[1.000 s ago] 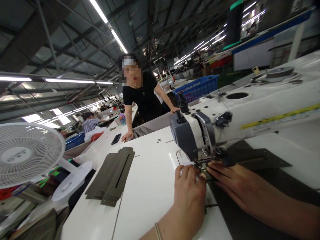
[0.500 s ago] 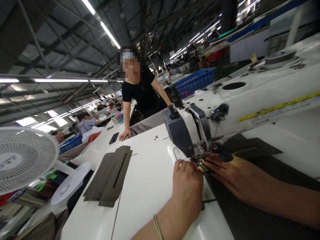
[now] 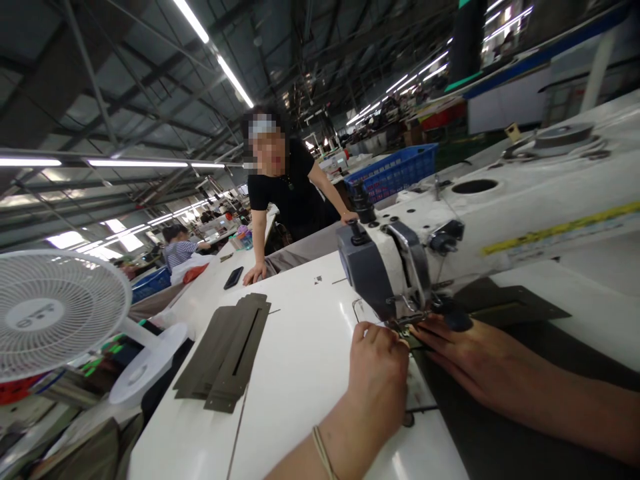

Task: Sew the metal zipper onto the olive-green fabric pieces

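A white industrial sewing machine [image 3: 500, 213] stands on a white table [image 3: 300, 373]. Dark olive fabric [image 3: 490, 440] lies under its presser foot [image 3: 407, 323]. My left hand [image 3: 377, 377] pinches the fabric edge just left of the foot, fingers curled. Right of the foot, my right hand [image 3: 465, 357] lies flat on the fabric with its fingertips at the needle area. The needle itself is hidden behind the fingers.
A stack of olive fabric pieces [image 3: 225, 353] lies on the table's left part. A white fan [image 3: 55, 313] stands at the left edge. A person in black [image 3: 287, 190] leans on the far end, near a phone [image 3: 233, 277]. A blue crate [image 3: 395, 173] sits behind.
Both hands keep their places at the presser foot. Only the camera view shifted slightly, down then back up.
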`<state>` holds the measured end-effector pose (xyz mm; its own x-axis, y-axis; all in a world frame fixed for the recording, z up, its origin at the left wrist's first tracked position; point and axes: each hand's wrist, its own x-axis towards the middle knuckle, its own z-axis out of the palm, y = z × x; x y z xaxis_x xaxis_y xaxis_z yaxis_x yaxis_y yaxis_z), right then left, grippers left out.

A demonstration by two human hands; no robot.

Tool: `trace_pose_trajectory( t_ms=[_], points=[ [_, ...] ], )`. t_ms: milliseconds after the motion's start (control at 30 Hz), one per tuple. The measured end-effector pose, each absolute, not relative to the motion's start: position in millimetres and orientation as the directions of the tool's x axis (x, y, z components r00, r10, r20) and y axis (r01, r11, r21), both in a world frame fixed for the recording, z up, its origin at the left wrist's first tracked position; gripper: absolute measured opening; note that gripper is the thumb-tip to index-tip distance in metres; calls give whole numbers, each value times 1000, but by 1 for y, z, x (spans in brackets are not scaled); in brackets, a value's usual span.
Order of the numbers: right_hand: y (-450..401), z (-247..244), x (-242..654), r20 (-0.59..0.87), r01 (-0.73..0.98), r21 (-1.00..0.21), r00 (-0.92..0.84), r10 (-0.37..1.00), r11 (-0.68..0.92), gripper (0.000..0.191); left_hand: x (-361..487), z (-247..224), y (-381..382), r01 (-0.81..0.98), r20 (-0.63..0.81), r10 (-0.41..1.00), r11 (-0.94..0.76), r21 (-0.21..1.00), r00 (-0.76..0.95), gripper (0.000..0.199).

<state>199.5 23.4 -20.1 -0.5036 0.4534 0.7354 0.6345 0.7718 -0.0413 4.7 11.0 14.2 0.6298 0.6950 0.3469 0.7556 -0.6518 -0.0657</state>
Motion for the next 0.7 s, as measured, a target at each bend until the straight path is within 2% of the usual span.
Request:
trace_pose_trajectory(
  t_ms=[133,333,467,533,633,700],
  points=[
    [27,-21,201,713,634,-45,-521,469,772,31,5,12,13,754,361,691,-655,-55,626,4],
    [27,-19,201,711,613,-5,-553,434,790,27,4,8,16,750,400,663,-654,-105,634,8],
    [34,-21,208,716,595,-16,-554,425,804,29,4,5,18,763,408,675,-639,-94,615,9],
    [42,-21,224,717,617,29,-561,414,786,31,4,6,19,769,401,690,-636,-60,602,9],
    [43,-24,259,757,692,160,-544,363,704,30,1,15,14,777,389,716,-629,-1,580,10],
    [28,-35,281,764,716,178,-533,363,675,31,-5,24,1,766,401,716,-641,55,571,9]
  ],
)
